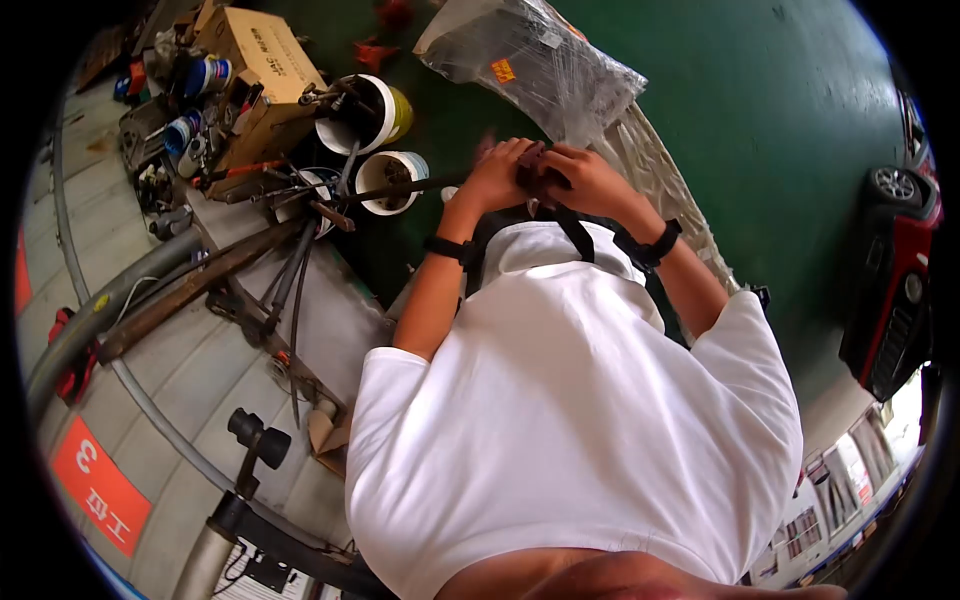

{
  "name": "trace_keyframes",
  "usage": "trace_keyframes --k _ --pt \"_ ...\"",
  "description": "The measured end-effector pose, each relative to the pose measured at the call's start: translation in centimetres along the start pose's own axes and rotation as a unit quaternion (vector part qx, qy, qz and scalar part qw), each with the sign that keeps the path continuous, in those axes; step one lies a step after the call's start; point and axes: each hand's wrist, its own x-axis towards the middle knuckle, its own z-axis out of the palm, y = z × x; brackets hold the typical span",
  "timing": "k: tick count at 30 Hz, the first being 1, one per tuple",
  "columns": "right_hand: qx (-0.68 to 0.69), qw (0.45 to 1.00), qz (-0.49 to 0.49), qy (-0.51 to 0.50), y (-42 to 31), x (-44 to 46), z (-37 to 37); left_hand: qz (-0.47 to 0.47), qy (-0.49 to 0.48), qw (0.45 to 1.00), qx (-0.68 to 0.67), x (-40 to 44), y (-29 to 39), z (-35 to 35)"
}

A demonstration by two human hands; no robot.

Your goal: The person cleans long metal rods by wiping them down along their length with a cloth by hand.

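Observation:
My left hand point(500, 176) and my right hand point(592, 182) are close together in front of my waist, fingers curled inward. Between them is a small dark brown thing point(532, 178), mostly covered by the fingers, whose kind I cannot make out. Just below the hands, a black strap point(575, 235) hangs over the front of my white shirt point(590, 400). A long dark bar point(420, 185) runs from the left towards my left hand; whether it touches the hand is unclear. Each wrist wears a black band.
White buckets point(407, 165) with metal parts stand left of my hands. Beyond them are a cardboard box point(265, 50) and piled tools. A plastic-wrapped package point(540, 70) lies ahead on the green floor point(760, 130). Pipes point(200, 285) line the left, and a red car point(895, 290) stands right.

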Motion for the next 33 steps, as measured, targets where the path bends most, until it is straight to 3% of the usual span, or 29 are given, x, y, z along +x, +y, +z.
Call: trace_keyframes --k 8,10,12,15,19,21,23,26,28,30,33 --pt "-0.031 0.996 0.074 0.05 1.1 -2.0 1.8 -0.041 -0.052 0.997 -0.03 -0.6 0.2 -0.2" --pt "-0.149 0.979 0.118 0.07 1.5 -1.6 2.9 -0.039 -0.063 0.997 -0.021 -1.3 -1.0 -0.3" --pt "-0.143 0.975 0.14 0.097 1.9 -0.8 4.2 -0.091 -0.132 0.981 -0.106 -1.5 -1.7 -0.6" --pt "-0.172 0.964 0.163 0.119 2.1 0.3 5.8 -0.133 -0.139 0.975 -0.108 -2.6 -2.6 -1.7" --pt "-0.154 0.965 0.171 0.129 2.4 0.3 7.1 -0.086 -0.065 0.99 -0.095 -6.0 -6.8 0.6" --pt "-0.149 0.965 0.175 0.128 2.4 0.1 7.2 -0.113 -0.026 0.993 -0.024 -7.4 -8.0 0.6" --pt "-0.078 0.966 0.181 0.17 1.8 0.1 7.6 -0.118 -0.017 0.992 -0.051 -8.3 -8.7 -0.1" --pt "-0.125 0.961 0.186 0.163 2.7 -0.4 9.1 -0.074 0.035 0.996 -0.047 -9.1 -9.7 0.1" --pt "-0.16 0.965 0.202 0.046 -1.5 1.0 6.9 -0.065 0.003 0.994 -0.084 -8.6 -9.8 -0.4" --pt "-0.203 0.968 0.117 0.091 -1.5 0.4 7.6 -0.047 0.024 0.993 -0.101 -8.1 -9.7 -0.6" --pt "-0.052 0.987 0.103 0.111 -4.3 0.4 6.7 -0.064 -0.006 0.983 -0.172 -7.3 -8.1 -2.3"
